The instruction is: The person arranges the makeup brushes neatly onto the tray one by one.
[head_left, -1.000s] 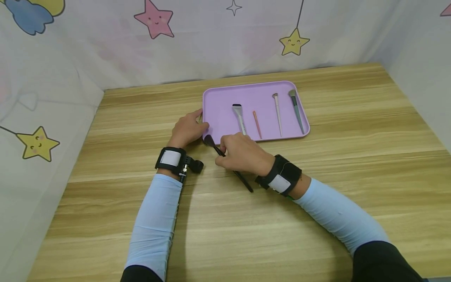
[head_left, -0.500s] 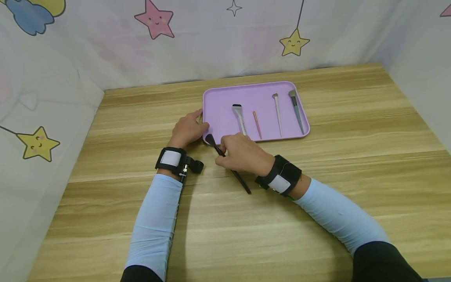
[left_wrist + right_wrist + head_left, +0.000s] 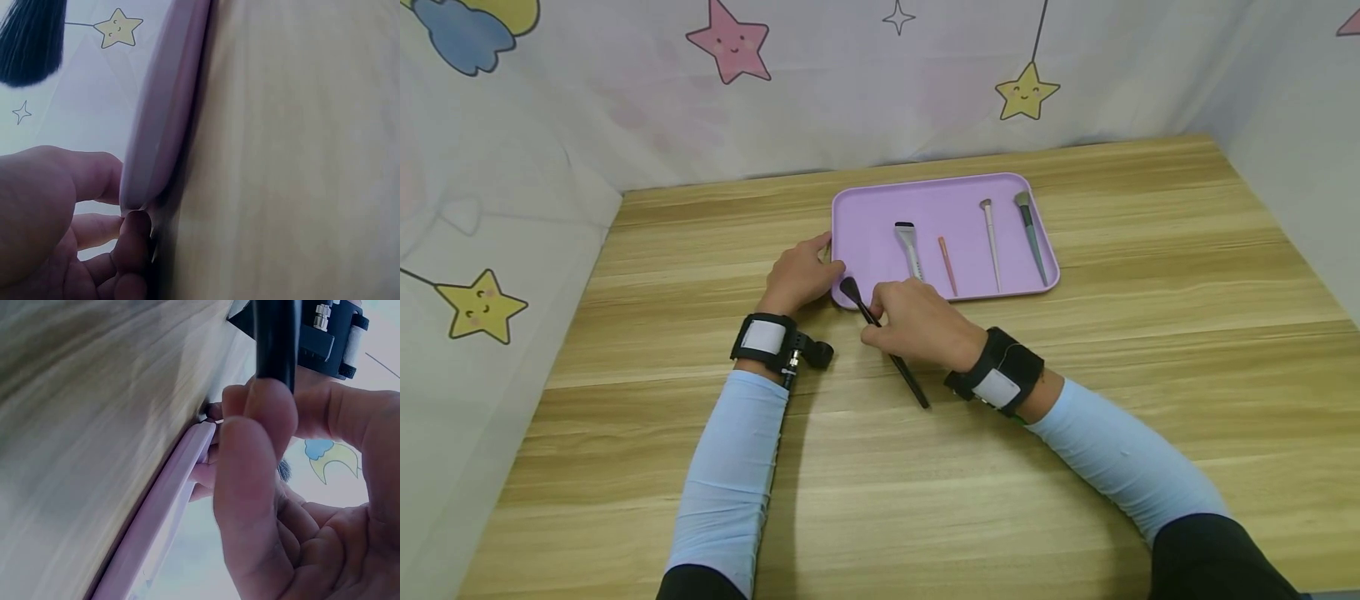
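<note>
My right hand (image 3: 925, 323) pinches a black makeup brush (image 3: 910, 383) by the middle of its handle, between thumb and fingertips. Its dark bristles overlap the front left corner of a lilac tray (image 3: 880, 202) in the head view. Black bristles (image 3: 30, 47) also show high in the left wrist view. At the tray's left side, my left hand (image 3: 801, 273) grips the rim, thumb on top and a fingertip under the edge. In the right wrist view the black handle (image 3: 277, 344) rises from between my thumb and fingers.
On the tray lie a flat-headed white brush (image 3: 907, 244), a short orange-pink stick (image 3: 947, 265), a slim white brush (image 3: 991, 242) and a green-handled brush (image 3: 1032, 237). The wooden table (image 3: 1075, 450) meets a star-patterned curtain (image 3: 850, 100) at the back.
My right hand has risen slightly toward the tray, and the brush has shifted a little with it, its bristles now further over the corner. My left hand has stayed at the rim.
</note>
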`<state>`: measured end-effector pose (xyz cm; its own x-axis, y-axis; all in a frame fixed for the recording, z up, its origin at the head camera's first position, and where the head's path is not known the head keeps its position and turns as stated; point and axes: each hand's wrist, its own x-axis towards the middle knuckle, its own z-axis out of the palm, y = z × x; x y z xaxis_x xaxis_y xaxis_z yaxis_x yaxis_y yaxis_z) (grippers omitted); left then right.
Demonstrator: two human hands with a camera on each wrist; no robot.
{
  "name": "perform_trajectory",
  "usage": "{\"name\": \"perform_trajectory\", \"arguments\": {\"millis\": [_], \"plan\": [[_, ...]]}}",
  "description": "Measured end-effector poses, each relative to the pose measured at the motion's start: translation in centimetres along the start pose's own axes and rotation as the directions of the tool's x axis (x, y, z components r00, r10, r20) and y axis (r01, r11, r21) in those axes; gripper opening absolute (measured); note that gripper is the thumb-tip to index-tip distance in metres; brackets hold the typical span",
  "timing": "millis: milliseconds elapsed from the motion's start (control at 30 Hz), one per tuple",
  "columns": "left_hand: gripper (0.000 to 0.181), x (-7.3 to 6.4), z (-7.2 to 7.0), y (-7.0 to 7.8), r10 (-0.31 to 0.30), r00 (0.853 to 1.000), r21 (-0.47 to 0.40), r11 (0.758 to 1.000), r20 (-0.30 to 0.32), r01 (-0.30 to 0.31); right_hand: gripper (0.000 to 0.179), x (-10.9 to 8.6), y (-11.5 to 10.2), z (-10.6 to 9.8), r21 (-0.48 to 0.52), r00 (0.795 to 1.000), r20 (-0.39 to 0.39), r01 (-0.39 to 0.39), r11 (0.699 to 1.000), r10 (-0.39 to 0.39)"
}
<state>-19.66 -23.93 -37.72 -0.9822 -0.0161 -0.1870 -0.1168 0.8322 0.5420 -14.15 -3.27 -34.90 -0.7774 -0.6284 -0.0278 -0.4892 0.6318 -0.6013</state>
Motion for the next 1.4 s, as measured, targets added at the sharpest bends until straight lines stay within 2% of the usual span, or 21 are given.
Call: {"name": "perform_trajectory", "arguments": {"millis": [633,900,1067,1400], "plan": [[0.069,-0.1,-0.2,0.2,0.000,1.000,0.008,1.000,0.011,0.000,0.024,0.4,0.7,-0.5,0.055,0.999,-0.023,-0.028,0.998,0.029],[0.068,-0.1,0.0,0.2,-0.003,1.000,0.008,1.000,0.003,0.003,0.029,0.5,0.7,-0.6,0.026,0.995,-0.090,-0.028,0.999,0.030],[0.068,-0.1,0.0,0.3,-0.007,1.000,0.008,1.000,0.004,0.007,0.033,0.5,0.8,-0.7,0.057,0.994,-0.102,-0.028,0.998,0.034],[0.069,-0.1,-0.1,0.3,-0.004,1.000,0.006,1.000,0.006,0.004,0.042,0.8,1.1,-0.7,0.095,0.987,-0.130,-0.077,0.993,0.089]]}}
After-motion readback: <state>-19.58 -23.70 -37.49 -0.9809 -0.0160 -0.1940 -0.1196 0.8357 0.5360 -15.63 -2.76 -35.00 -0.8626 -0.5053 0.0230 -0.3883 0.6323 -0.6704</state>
